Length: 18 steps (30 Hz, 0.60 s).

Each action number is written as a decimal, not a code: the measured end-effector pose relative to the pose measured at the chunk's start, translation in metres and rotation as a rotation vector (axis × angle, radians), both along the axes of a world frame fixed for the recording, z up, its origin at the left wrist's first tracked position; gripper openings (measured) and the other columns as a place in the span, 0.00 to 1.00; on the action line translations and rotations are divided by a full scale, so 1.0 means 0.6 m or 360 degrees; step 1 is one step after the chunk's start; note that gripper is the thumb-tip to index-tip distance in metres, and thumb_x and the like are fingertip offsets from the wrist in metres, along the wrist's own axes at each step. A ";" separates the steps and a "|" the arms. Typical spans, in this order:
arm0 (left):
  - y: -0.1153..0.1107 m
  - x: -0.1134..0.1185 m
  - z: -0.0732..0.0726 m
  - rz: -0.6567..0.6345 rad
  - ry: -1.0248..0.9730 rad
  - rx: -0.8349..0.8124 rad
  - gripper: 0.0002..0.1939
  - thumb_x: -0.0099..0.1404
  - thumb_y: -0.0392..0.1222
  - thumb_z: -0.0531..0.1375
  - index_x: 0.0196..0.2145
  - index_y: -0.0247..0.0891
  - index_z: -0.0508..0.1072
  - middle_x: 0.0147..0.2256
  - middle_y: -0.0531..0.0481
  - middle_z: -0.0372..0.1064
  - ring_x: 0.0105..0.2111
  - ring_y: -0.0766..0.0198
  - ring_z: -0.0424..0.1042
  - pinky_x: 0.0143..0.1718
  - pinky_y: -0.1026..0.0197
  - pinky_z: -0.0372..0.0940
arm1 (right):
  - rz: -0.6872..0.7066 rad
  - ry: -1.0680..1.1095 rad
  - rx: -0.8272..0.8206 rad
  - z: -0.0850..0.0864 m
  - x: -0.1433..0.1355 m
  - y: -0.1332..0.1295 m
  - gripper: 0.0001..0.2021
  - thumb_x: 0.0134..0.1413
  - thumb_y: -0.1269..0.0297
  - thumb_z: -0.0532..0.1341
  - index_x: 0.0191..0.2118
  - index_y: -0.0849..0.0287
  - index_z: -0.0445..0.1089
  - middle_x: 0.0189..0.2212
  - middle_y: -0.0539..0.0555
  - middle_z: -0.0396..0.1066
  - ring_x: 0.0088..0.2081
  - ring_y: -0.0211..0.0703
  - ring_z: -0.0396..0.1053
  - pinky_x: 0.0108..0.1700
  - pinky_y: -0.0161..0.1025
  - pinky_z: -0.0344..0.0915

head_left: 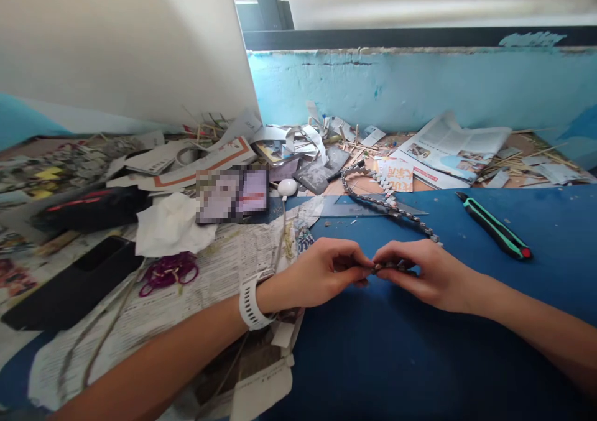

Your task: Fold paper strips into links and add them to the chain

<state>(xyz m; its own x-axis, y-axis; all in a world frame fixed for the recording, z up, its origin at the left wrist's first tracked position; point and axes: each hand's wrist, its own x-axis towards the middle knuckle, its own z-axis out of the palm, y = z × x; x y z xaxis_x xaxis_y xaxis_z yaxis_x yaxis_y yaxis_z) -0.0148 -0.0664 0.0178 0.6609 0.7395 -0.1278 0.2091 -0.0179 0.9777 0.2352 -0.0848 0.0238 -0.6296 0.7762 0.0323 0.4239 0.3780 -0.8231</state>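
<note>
A long chain of small folded paper links curves from the back of the blue mat toward my hands. Near the mat's middle, my left hand pinches the end of this chain between thumb and fingers. My right hand grips the chain just beside it, and the fingertips of both hands meet. The small section between them is dark and partly covered by my fingers. Behind the hands, a clear triangular ruler lies flat under part of the chain.
A green and black cutter lies at the right on the blue mat. Newspaper, crumpled tissue, purple cord and a black phone lie left. Paper scraps and thin sticks line the wall.
</note>
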 end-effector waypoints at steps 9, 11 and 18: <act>0.008 0.007 -0.010 -0.0046 0.0045 0.0093 0.10 0.68 0.45 0.67 0.42 0.36 0.79 0.34 0.48 0.80 0.33 0.64 0.79 0.37 0.64 0.73 | -0.0060 -0.0057 -0.0064 0.006 0.005 0.006 0.09 0.67 0.60 0.63 0.47 0.57 0.74 0.36 0.50 0.79 0.34 0.37 0.74 0.36 0.33 0.69; 0.015 0.003 -0.010 0.0037 -0.0009 0.0047 0.10 0.67 0.45 0.67 0.40 0.35 0.79 0.31 0.49 0.79 0.31 0.66 0.78 0.36 0.65 0.72 | -0.0078 -0.0097 -0.0012 -0.002 0.010 0.014 0.12 0.67 0.57 0.63 0.50 0.56 0.74 0.40 0.52 0.80 0.37 0.39 0.76 0.39 0.35 0.70; 0.032 -0.014 -0.001 0.0244 -0.0110 -0.0052 0.11 0.65 0.44 0.70 0.33 0.34 0.76 0.31 0.48 0.80 0.31 0.64 0.81 0.34 0.66 0.74 | -0.0034 -0.0216 0.0064 -0.007 0.031 0.036 0.13 0.73 0.56 0.55 0.47 0.57 0.73 0.32 0.51 0.78 0.28 0.37 0.76 0.32 0.35 0.68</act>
